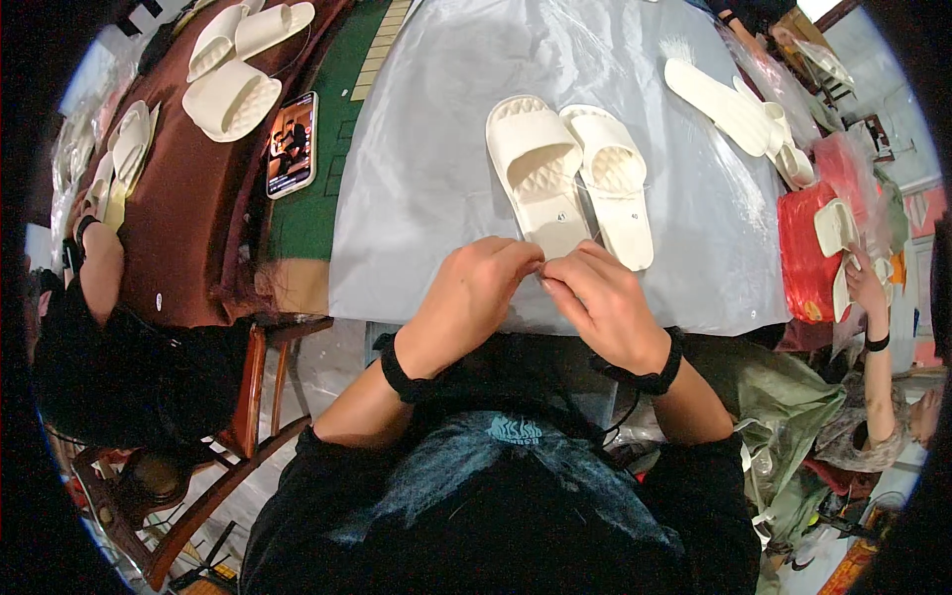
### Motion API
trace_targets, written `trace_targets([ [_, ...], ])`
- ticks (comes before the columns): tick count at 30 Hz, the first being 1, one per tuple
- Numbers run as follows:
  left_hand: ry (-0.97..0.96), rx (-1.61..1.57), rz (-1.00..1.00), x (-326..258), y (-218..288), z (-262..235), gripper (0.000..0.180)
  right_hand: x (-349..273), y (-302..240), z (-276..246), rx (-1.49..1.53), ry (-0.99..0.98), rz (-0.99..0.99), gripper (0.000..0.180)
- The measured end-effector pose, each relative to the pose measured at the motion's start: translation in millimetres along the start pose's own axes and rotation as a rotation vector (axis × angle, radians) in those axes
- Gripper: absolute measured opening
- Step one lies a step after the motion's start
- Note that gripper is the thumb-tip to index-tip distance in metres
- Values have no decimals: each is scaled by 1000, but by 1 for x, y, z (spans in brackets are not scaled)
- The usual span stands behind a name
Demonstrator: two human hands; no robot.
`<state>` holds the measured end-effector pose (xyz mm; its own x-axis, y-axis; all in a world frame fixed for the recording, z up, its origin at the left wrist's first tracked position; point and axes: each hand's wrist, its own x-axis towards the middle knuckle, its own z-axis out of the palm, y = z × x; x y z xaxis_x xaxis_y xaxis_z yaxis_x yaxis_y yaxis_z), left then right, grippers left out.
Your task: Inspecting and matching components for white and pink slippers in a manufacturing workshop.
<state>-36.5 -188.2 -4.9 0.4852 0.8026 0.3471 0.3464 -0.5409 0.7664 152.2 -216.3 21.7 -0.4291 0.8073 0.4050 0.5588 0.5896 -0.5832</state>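
Cream-white foam made up the two slippers (570,174) that lay side by side, soles down and toes away from the person, on the grey plastic sheet (436,149) covering the worktop. Both hands met at the heel end of the left slipper (533,169), close to the worktop's near edge. The left hand (476,288) was curled, its fingertips pinched together against those of the right hand (600,297), which was likewise bent inward. Whatever sat between the fingertips was too small to make out; it may have been a small sticker or tab, like the little round labels on each heel, but I cannot tell.

For fine pinch work of this kind, the wrists were best kept low and steady near the sheet, with the fingertips meeting squarely, so that a thin item would neither curl nor stick to the skin. The slipper heel lay just beyond the knuckles, touching or nearly so, within easy reach.

Further off, a phone (293,144) rested on the green mat, more slippers (233,99) lay on the brown cloth to the left, and another person's hand (868,288) held a slipper at the right.
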Motion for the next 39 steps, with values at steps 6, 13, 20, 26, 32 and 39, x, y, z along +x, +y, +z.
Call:
trace_targets([
  [6, 27, 8, -12, -4, -3, -4, 22, 6, -7, 3, -28, -57, -47, 14],
  [13, 23, -12, -19, -3, -6, -9, 22, 19, -10, -3, -92, -98, -92, 17],
  [20, 29, -48, -29, -3, -9, -8, 19, 23, -10, -3, -126, -142, -142, 18],
  [26, 28, -28, -21, -4, -12, -6, 20, 27, -10, -2, -169, -178, -170, 18],
  [32, 51, -49, -22, -4, -13, -3, 18, 34, -8, -2, -175, -179, -204, 15],
  [39, 72, -25, -32, -2, -16, -5, 20, 44, -1, 1, -178, -206, -250, 14],
])
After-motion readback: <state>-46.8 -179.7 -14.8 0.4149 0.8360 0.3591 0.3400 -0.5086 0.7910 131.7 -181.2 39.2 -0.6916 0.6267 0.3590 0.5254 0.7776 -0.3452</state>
